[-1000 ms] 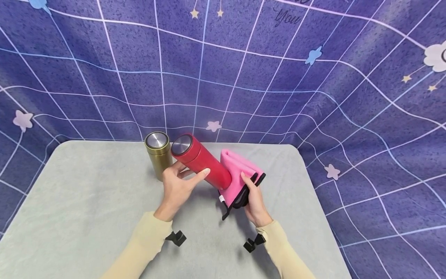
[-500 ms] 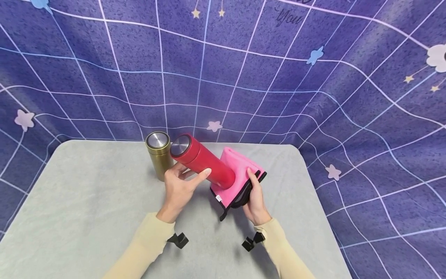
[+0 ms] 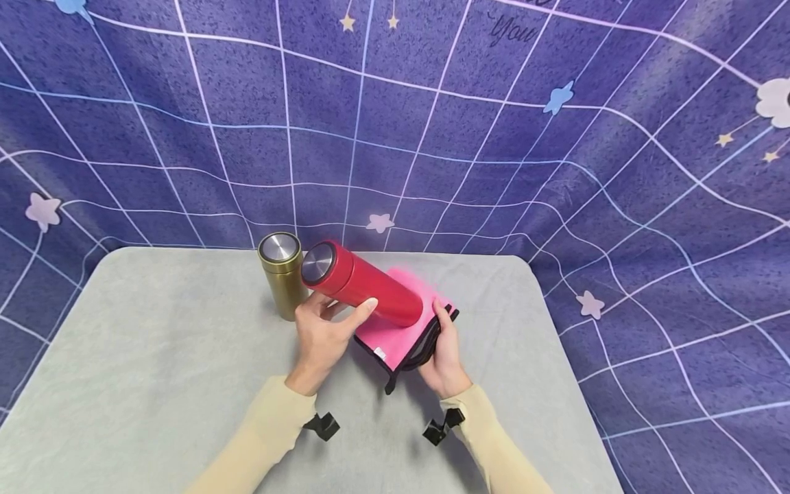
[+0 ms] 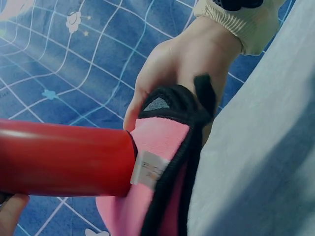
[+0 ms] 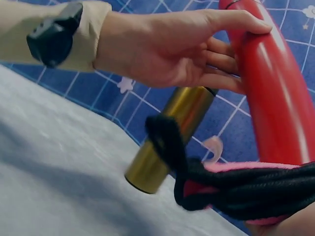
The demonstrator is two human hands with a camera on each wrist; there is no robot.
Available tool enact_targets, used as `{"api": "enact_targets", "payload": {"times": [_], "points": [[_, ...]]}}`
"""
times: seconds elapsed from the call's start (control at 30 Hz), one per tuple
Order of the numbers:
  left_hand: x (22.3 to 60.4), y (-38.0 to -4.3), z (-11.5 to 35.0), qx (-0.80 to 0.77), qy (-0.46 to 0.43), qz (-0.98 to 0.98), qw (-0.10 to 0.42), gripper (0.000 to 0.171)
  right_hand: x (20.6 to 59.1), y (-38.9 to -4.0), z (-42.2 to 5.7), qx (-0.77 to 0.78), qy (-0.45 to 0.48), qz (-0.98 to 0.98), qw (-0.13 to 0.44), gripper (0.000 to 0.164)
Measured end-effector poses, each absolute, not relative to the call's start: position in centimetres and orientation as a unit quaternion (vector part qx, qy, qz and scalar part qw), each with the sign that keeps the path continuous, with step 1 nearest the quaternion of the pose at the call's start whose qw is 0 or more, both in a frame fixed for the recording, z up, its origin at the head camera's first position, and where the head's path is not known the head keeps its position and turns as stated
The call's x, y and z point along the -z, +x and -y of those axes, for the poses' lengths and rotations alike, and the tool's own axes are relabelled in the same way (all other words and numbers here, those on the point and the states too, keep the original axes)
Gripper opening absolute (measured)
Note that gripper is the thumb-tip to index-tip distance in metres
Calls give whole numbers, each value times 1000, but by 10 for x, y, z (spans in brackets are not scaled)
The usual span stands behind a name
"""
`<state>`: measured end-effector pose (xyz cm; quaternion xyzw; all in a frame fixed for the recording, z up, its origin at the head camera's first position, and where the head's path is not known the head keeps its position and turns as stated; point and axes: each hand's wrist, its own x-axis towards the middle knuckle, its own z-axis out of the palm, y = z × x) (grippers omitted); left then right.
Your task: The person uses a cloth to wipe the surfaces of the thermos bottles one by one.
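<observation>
A red thermos bottle [image 3: 370,285] with a steel-topped lid is tilted over the table, its lid end up to the left. My left hand [image 3: 322,339] grips it below the lid, thumb along the near side, as the right wrist view also shows. My right hand [image 3: 446,357] holds a folded pink cloth [image 3: 395,343] with black edging, a white tag and a black hanging loop. The cloth lies against the bottle's base end; in the left wrist view that base meets the pink fabric [image 4: 157,135]. The right hand's lower fingers are hidden beneath the cloth.
A gold thermos bottle [image 3: 284,281] stands upright just behind and left of my left hand. The grey-covered table [image 3: 185,357] ends at a blue-purple curtain [image 3: 395,137] with a grid pattern at the back and sides. A small black device sits on each wrist.
The cloth has slid left and toward me under the bottle's base, turning with the right hand. The red bottle leans a little flatter, its base shifted right. The gold bottle stays put.
</observation>
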<state>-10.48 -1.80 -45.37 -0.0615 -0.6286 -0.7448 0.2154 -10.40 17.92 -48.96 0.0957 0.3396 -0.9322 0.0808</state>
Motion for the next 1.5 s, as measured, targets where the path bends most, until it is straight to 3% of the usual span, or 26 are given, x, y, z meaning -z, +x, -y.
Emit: {"api": "enact_targets", "payload": {"times": [0.57,1.33,1.5], "points": [[456,-111,17,713,-103,641,265,45,492,-92,-172,895,136,-414,96,39],[456,-114,22,709,-107,638,280,48,480,-88,-168,791,76,-602,-75,45],[454,-114,23,702,-110,644,283,52,483,-93,-172,758,-11,-642,-111,45]]}}
